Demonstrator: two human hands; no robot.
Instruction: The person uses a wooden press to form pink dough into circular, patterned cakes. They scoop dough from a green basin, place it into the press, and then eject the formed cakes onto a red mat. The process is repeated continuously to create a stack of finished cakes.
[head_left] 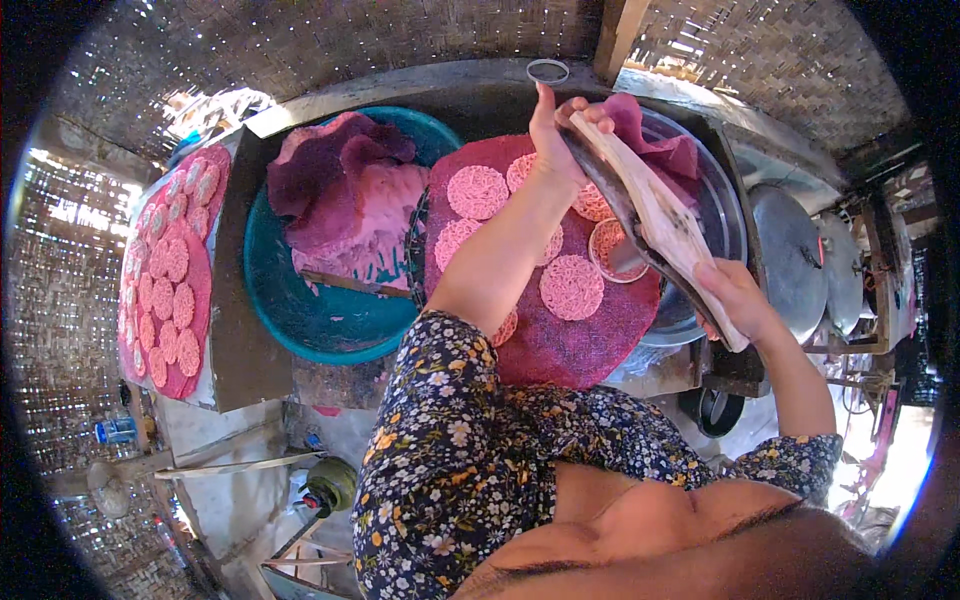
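Slanting across the space in front of me is a long, pale piece of wood (650, 205) with a dark edge. Around its upper end curl the fingers of my left hand (562, 140), its thumb sticking up. My right hand (738, 298) grips the lower end. Beneath the wood, a red cloth-covered mat (600, 350) carries several pink noodle discs (572, 287). A round ring (612, 243) surrounds one disc near the wood's dark edge, and the wood partly hides that area.
To the left stands a teal basin (268, 300) with pink dough (365, 215) and a maroon cloth (340, 165). Further left, a tilted board (205, 280) bears more discs. A metal basin (735, 215) with cloth (655, 140) is at right. A white ring (548, 71) lies on the back ledge.
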